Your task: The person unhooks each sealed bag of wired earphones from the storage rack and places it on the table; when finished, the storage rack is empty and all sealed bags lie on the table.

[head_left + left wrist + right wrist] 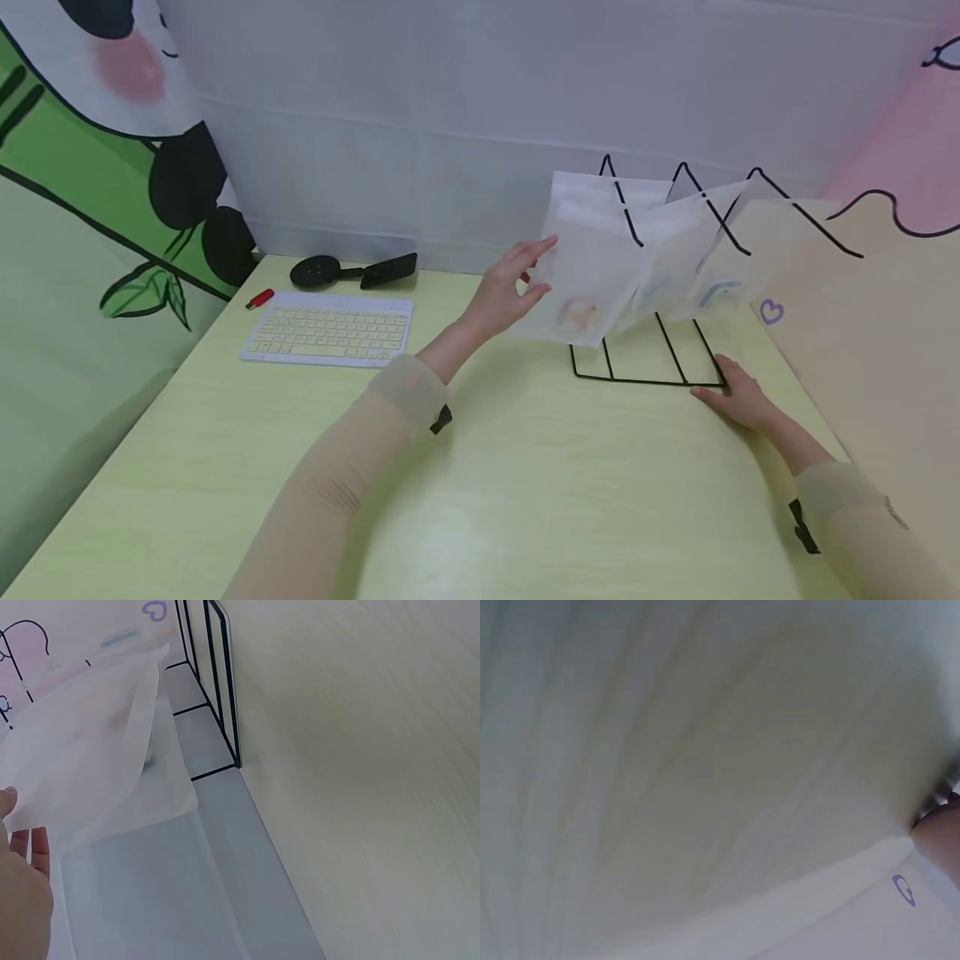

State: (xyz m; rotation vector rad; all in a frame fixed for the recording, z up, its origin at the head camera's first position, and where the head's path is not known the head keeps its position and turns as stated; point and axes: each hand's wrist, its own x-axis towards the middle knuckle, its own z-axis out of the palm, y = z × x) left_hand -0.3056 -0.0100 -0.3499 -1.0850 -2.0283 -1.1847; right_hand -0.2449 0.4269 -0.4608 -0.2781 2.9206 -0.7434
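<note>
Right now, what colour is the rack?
Black; the rack shows best in the head view.

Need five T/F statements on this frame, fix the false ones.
1. The right hand is at the near right corner of the black wire rack. True.
2. A small red object lies beside the white keyboard. True.
3. The left hand is on the keyboard. False: it is at the translucent bags.
4. The bags lie flat on the table. False: they are raised among the rack's dividers.
5. The black stand is beyond the keyboard. True.

White keyboard (327, 330) on pale tabletop (540, 508); small red object (261, 298) by keyboard's far-left corner; black round-ended item (351, 272) behind keyboard.
</note>
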